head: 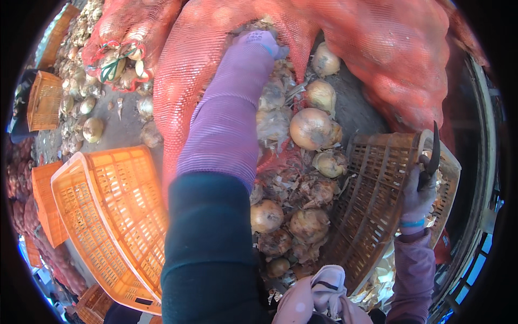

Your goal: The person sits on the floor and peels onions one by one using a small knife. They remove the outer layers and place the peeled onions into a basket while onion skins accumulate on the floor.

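Observation:
My left hand (259, 42), in a light purple glove, reaches far forward to the mouth of a red mesh sack (182, 105). Its fingers are mostly hidden, so whether they grip anything cannot be told. Loose onions (311, 128) and dry onion skins (307, 182) lie beneath and beside the outstretched arm. At the right, my gloved right hand (419, 194) is closed around a tool with a dark curved blade (435, 148) that points up. That hand is over the rim of a brown-orange plastic crate (372, 194), which looks tilted.
An orange slatted crate (125, 202) leans at the left. A bulging red mesh sack (392, 60) rises at the upper right; a tied onion sack (121, 60) lies upper left. Another orange crate (44, 101) and scattered onions (93, 129) are farther left. A metal frame (487, 133) edges the right.

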Tool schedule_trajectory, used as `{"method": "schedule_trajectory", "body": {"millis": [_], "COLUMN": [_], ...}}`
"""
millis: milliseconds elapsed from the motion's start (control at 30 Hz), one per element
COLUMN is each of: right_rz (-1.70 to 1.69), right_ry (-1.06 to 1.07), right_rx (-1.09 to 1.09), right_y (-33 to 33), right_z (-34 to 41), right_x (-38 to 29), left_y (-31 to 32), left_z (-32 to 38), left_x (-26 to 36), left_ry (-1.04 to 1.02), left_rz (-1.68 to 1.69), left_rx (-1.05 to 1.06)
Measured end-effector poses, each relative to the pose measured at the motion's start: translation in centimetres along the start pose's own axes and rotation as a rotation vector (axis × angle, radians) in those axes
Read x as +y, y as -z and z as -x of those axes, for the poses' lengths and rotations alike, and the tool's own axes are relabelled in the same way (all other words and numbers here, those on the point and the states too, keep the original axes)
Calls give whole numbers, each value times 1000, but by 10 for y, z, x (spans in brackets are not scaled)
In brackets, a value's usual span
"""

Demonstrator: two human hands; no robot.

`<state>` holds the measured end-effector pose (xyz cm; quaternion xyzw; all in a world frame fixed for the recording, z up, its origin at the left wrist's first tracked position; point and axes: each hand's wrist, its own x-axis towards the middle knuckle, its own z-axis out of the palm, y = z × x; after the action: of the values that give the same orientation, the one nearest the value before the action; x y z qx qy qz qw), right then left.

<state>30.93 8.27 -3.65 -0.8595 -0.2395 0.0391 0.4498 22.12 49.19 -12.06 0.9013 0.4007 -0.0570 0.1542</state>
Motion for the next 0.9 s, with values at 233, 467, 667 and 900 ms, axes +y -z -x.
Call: {"method": "schedule_trajectory", "body": {"millis": [233, 467, 667, 900], "right_rz": [-36, -62, -54, -163], "right_ry": [-13, 16, -91, -64], "right_rx": [14, 22, 50, 21], "right_y": [-2, -4, -7, -5], "right_z": [1, 1, 1, -1], "right_x": [-3, -7, -5, 0], "left_y": [10, -23, -45, -79], "left_z": [-2, 16, 70, 174], "left_x": [8, 0, -17, 56], "left_ry": [-89, 20, -98, -614], "left_rz": [-22, 431, 898, 469], "left_rx": [-203, -277, -309, -713]}}
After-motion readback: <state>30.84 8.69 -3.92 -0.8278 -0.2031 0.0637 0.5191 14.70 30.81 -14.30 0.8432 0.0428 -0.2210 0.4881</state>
